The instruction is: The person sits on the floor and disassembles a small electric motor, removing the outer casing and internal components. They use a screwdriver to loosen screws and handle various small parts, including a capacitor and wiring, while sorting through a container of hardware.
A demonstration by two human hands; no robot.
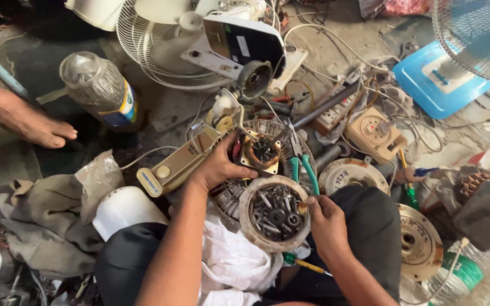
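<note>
My left hand (219, 164) grips a fan motor stator (262, 152) with copper windings, holding it over the floor in front of me. My right hand (325, 218) pinches a small part at the rim of a round metal bowl (247, 224) that holds several bolts, nuts and washers and rests on my lap over a white cloth (233, 260). Green-handled pliers (307, 170) lie just beyond the bowl.
Fan grilles (143, 39), a fan head housing (239, 42), a plastic bottle (100, 88), a power strip (336, 110), a beige socket box (372, 133), round motor covers (351, 174) and a blue fan base (435, 79) crowd the floor. Another person's bare foot (26, 122) rests at left.
</note>
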